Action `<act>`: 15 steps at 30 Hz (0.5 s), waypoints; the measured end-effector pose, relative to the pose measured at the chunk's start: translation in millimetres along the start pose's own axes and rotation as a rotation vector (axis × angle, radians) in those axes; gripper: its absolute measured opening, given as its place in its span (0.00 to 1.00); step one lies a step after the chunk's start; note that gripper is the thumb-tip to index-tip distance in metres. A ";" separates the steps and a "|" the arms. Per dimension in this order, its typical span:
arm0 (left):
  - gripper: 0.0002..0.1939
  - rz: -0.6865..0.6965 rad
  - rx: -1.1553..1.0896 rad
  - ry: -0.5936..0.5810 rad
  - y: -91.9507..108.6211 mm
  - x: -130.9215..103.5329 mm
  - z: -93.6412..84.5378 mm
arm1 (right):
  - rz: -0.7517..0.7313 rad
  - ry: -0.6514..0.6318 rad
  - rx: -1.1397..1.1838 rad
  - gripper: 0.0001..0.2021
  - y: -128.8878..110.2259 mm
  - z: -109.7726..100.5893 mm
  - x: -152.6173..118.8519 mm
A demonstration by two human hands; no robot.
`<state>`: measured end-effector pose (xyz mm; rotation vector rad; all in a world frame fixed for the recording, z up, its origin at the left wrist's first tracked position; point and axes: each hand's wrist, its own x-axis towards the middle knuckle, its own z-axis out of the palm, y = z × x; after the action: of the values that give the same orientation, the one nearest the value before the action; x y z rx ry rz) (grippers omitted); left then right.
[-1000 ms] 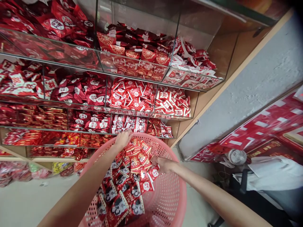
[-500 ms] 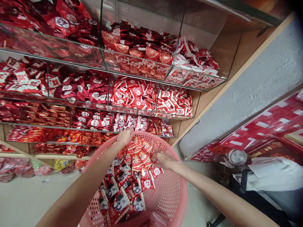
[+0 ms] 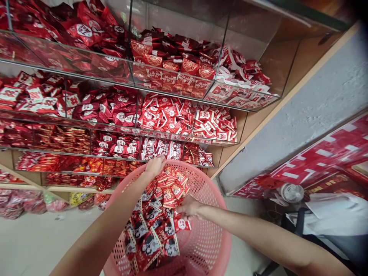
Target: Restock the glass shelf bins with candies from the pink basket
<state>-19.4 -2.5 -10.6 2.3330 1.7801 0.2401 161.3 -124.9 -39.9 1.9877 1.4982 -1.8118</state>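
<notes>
A pink perforated basket (image 3: 214, 214) holds a heap of small red packets (image 3: 174, 188), with black-and-white printed packets (image 3: 151, 243) lower in the heap. At the basket's far rim, my left hand (image 3: 155, 165) is closed over the edge, fingers partly hidden. Inside the basket, my right hand (image 3: 188, 207) reaches over the right side of the heap, its fingers curved down around a red packet with a white label (image 3: 181, 224). Whether its fingertips grip that packet is unclear.
Glass-fronted shelves (image 3: 172, 90) full of red packets rise just beyond the basket. Bagged goods (image 3: 31, 201) lie under them. At the right are a grey wall (image 3: 301, 103), a small white fan (image 3: 291, 192), white cloth (image 3: 339, 212) and a black chair.
My right hand has moved left and down, over the white-labelled packets. My left hand stays on the rim. The whole view has shifted slightly.
</notes>
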 end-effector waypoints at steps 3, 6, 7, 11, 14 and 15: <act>0.15 -0.003 -0.005 0.000 0.7 -0.6 -1.1 | 0.061 0.034 0.054 0.09 0.1 2.6 5.2; 0.16 -0.003 -0.009 0.000 0.9 0.0 -0.5 | 0.095 0.035 0.098 0.10 0.1 3.3 8.5; 0.16 -0.003 -0.007 0.000 0.8 0.5 0.0 | 0.104 0.030 0.110 0.10 0.2 3.3 9.3; 0.15 0.001 0.003 0.003 -0.4 3.3 2.7 | 0.143 -0.010 0.146 0.11 1.1 3.0 11.4; 0.14 -0.003 -0.010 0.000 -0.6 4.0 3.1 | 0.164 -0.053 0.154 0.12 2.2 2.6 12.8; 0.14 -0.006 -0.014 -0.003 -0.5 3.8 2.7 | 0.166 -0.065 0.155 0.13 2.7 2.2 13.3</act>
<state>-18.3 1.2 -13.4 2.3167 1.7775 0.2469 159.2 -119.8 -52.6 2.0283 1.1693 -1.9549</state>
